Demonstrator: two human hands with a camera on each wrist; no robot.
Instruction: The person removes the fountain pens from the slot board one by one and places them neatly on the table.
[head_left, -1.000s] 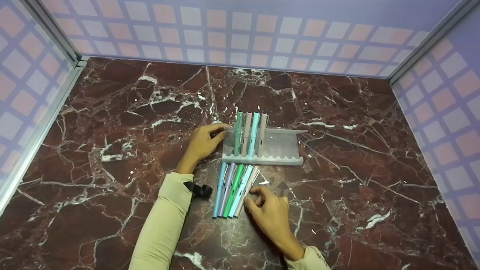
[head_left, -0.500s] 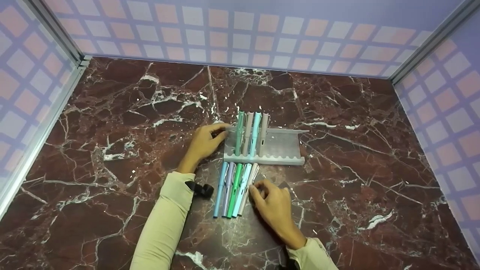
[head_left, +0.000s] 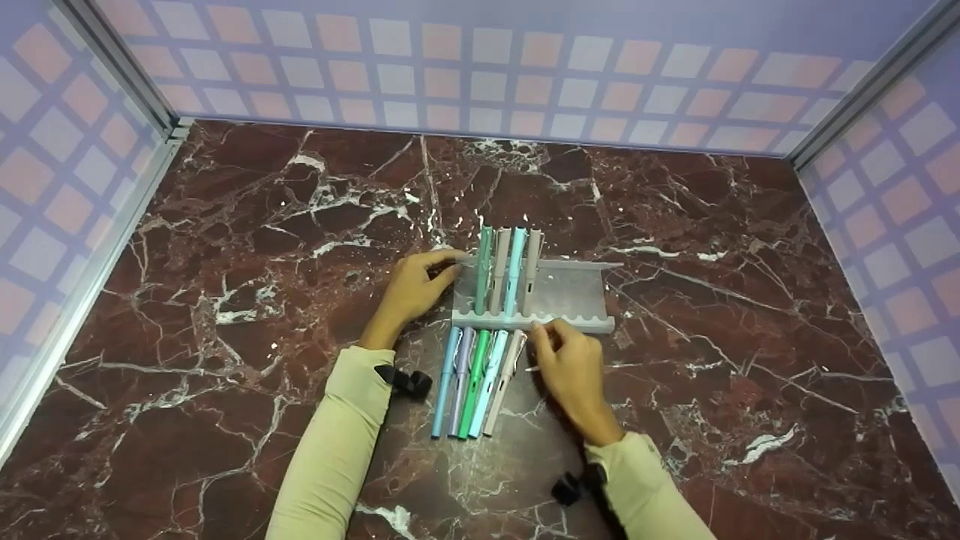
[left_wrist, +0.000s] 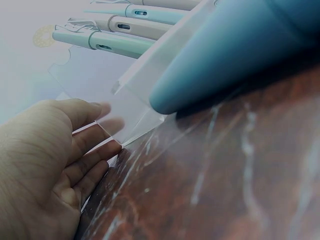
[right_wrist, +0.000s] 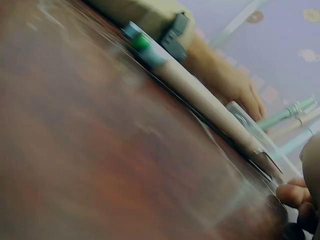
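Note:
A clear acrylic pen stand (head_left: 566, 289) with a notched front rail bears several capped pens leaning side by side: a dark green pen (head_left: 483, 271), a light blue pen (head_left: 514, 271) and two beige-brown ones. My left hand (head_left: 414, 289) holds the stand by its left end; in the left wrist view its fingers (left_wrist: 92, 156) show partly through the clear plastic. My right hand (head_left: 571, 364) has bent fingers, with the tips right at the front rail. Just left of it lies a beige pen (head_left: 505, 382), the last of a loose row in front of the stand.
A blue pen (head_left: 445, 382), a purple pen, a bright green pen (head_left: 474, 382) and a pale blue pen complete the row on the marbled table (head_left: 225, 420). Patterned panels (head_left: 480, 75) enclose the back and sides. Each wrist wears a black camera mount (head_left: 411, 383).
My right hand has moved from beside the beige pen up to the stand's front rail. The beige pen lies slightly more apart from the row. My left hand keeps its place.

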